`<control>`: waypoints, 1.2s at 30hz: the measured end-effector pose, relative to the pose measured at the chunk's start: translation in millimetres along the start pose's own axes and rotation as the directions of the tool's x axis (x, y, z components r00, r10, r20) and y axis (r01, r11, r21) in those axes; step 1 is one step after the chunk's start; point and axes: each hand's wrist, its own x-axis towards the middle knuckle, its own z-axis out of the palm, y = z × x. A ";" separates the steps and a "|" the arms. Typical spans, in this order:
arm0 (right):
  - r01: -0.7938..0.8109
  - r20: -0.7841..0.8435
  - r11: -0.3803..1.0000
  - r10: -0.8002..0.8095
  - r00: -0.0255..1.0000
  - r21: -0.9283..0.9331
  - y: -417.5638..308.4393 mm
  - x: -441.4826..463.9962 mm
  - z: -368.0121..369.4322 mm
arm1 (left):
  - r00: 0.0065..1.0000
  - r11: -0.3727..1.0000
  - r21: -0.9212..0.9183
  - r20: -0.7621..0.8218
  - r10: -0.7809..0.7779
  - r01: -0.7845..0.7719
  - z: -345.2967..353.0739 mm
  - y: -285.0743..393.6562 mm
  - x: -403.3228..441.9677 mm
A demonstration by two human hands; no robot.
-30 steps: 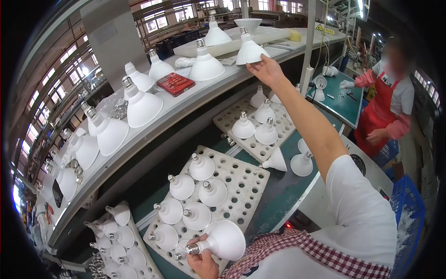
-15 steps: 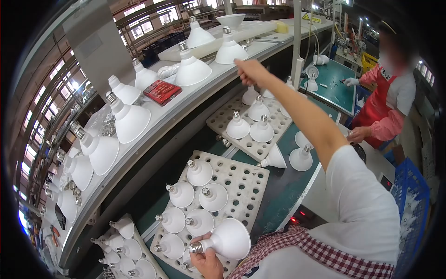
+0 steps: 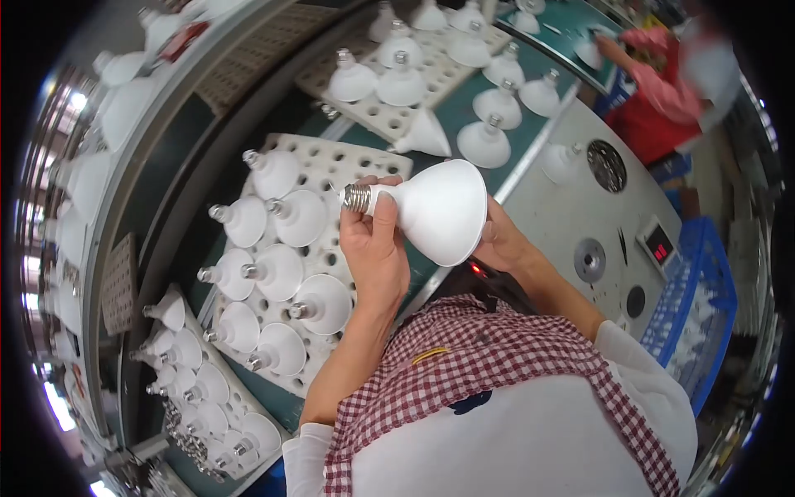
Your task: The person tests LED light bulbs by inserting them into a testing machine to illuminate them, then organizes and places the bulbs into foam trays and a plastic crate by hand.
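Note:
A white cone-shaped lamp housing (image 3: 443, 211) lies sideways in front of my chest, its metal screw base pointing left. My left hand (image 3: 374, 244) is closed round its neck, thumb on top, just behind the screw base. Behind the wide rim, at the right, my right hand (image 3: 501, 236) touches the housing; its fingers are partly hidden by it. A thin wire end sticks up beside the screw base. To the left, a perforated white tray (image 3: 331, 157) holds several similar housings with their bases tilted left.
A second perforated tray (image 3: 377, 116) with housings stands further back. More housings fill a tray at lower left and the raised shelf (image 3: 186, 74). On the right are a grey machine table (image 3: 613, 224), a display (image 3: 657, 244), a blue basket (image 3: 704, 331) and a co-worker in a red apron (image 3: 654, 124).
My right hand has come back from the shelf to the housing's rim. My left hand has raised the housing in front of my chest. The view has tilted down.

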 end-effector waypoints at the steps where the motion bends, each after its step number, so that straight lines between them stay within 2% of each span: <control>1: 0.015 -0.023 1.000 -0.015 1.000 0.001 -4.4 -9.2 -7.1 | 0.999 0.999 0.017 0.024 -0.028 0.028 6.2 -9.2 -2.0; 4: 0.068 -0.090 0.997 -0.066 0.994 0.023 -19.2 -39.1 -22.6 | 0.988 0.994 0.035 0.113 -0.108 0.105 25.7 -33.1 -8.7; 8: 0.118 -0.161 0.991 -0.107 0.981 0.059 -36.5 -79.2 -45.4 | 0.925 0.977 0.051 0.317 -0.210 0.205 48.8 -52.8 -11.0; 10: 0.113 -0.121 0.981 -0.095 0.988 0.157 -48.5 -100.2 -53.4 | 0.928 0.950 -0.028 0.228 -0.295 0.310 64.5 -52.0 -7.5; 11: 0.128 -0.149 0.978 -0.103 0.983 0.165 -49.3 -111.4 -60.6 | 0.917 0.942 -0.019 0.236 -0.323 0.336 62.4 -56.4 -4.8; 13: 0.090 -0.119 0.974 -0.066 0.991 0.209 -51.0 -131.0 -75.7 | 0.853 0.937 0.153 0.389 -0.348 0.313 58.2 -67.3 2.5; 16: 0.118 -0.168 0.970 -0.083 0.982 0.211 -55.6 -154.0 -83.0 | 0.794 0.897 0.267 0.422 -0.438 0.353 69.1 -80.4 2.1; 18: 0.130 -0.207 0.972 -0.089 0.974 0.195 -60.7 -166.9 -87.8 | 0.774 0.895 0.302 0.457 -0.438 0.328 74.9 -85.1 -1.7; 20: 0.138 -0.239 0.974 -0.093 0.967 0.177 -64.9 -176.7 -93.1 | 0.801 0.886 0.446 0.481 -0.357 0.127 81.3 -85.4 -5.5; 21: 0.166 -0.285 0.980 -0.129 0.950 0.106 -65.8 -180.7 -95.6 | 0.822 0.859 0.509 0.465 -0.330 0.057 85.9 -84.5 -9.6; 22: 0.187 -0.327 0.982 -0.166 0.930 0.034 -66.7 -184.4 -97.6 | 0.820 0.856 0.513 0.465 -0.334 0.058 89.3 -83.8 -13.6; 23: 0.188 -0.328 0.982 -0.165 0.930 0.038 -68.3 -187.6 -98.6 | 0.845 0.805 0.592 0.442 -0.302 -0.022 91.9 -83.1 -17.6; 24: 0.194 -0.359 0.980 -0.194 0.913 -0.037 -70.8 -190.2 -98.9 | 0.867 0.741 0.665 0.423 -0.265 -0.098 93.6 -83.5 -20.5; 28: 0.206 -0.415 0.955 -0.280 0.866 -0.214 -73.5 -198.0 -98.8 | 0.871 0.740 0.664 0.422 -0.254 -0.106 95.5 -88.2 -28.8; 31: 0.215 -0.400 0.953 -0.286 0.871 -0.213 -78.8 -203.4 -94.5 | 0.843 0.754 0.655 0.427 -0.327 -0.040 96.8 -89.8 -28.0; 33: 0.218 -0.398 0.957 -0.278 0.874 -0.191 -80.5 -207.1 -94.1 | 0.755 0.815 0.551 0.453 -0.474 0.181 97.6 -90.1 -25.9; 34: 0.219 -0.394 0.961 -0.270 0.878 -0.170 -82.0 -209.0 -94.4 | 0.754 0.816 0.550 0.457 -0.472 0.178 97.5 -91.1 -26.6; 36: 0.229 -0.405 0.952 -0.294 0.866 -0.201 -78.5 -214.7 -93.9 | 0.717 0.805 0.474 0.413 -0.561 0.357 96.7 -95.1 -26.6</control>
